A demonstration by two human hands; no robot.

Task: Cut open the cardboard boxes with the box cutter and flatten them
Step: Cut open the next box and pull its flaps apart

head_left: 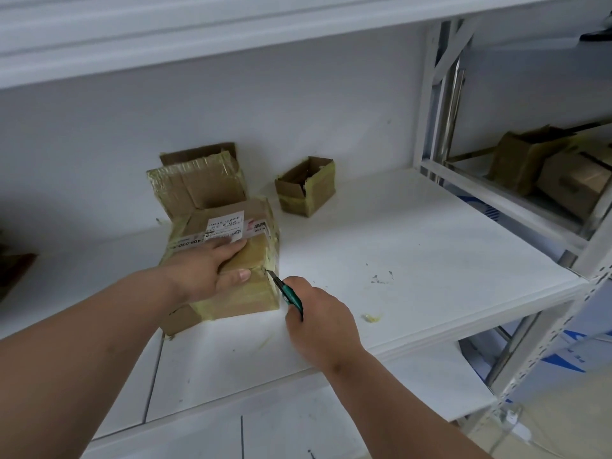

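A taped cardboard box (231, 293) with a white shipping label lies on the white shelf (414, 253). My left hand (205, 270) holds it from the top, fingers across the upper face and thumb on the near side. My right hand (314, 313) grips a green box cutter (289, 293), whose blade tip touches the box's near right corner. Behind it stands an open box (202, 183) with its flaps up. A smaller open box (306, 187) sits further right.
More cardboard boxes (543, 167) sit on the neighbouring rack at the right, behind a white metal upright (427, 104). Tape scraps (372, 318) lie near the shelf's front edge. Another shelf board runs overhead. A brown piece of cardboard (13, 270) shows at the far left.
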